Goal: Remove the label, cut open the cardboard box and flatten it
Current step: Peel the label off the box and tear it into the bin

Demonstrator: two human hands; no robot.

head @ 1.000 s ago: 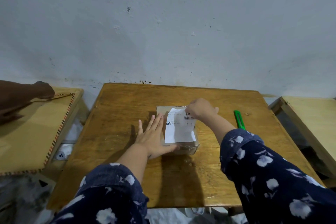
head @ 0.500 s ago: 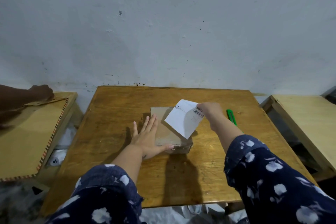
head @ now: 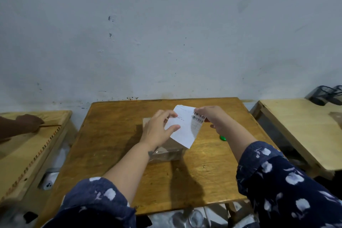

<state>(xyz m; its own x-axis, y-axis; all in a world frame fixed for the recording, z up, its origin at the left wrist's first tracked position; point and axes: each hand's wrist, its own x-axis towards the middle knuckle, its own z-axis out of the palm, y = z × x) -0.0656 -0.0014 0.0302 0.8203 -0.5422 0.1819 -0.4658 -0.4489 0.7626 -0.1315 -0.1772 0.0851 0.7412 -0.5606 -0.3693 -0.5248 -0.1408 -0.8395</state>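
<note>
Both hands hold the white paper shipping label (head: 186, 127) in the air just above the small brown cardboard box (head: 171, 146): the right hand (head: 212, 119) pinches its barcoded top corner, and the left hand (head: 160, 129) has its fingers (head: 173, 127) closed over the left edge. The label looks fully free of the box, though its lower corner hangs close to the box top and contact there cannot be ruled out. The box sits near the middle of the worn wooden tabletop (head: 111, 144), closed, with clear tape glinting along its near face; what it holds, if anything, cannot be seen. A green-handled cutter (head: 222, 138) lies on the tabletop just right of the box, mostly hidden behind the right forearm. The likely trouble from here: the sticky label may cling to the fingers or refold onto the box when set aside, and with neither hand steadying the light box, a blade dragged through the tape could push it sliding.
</note>
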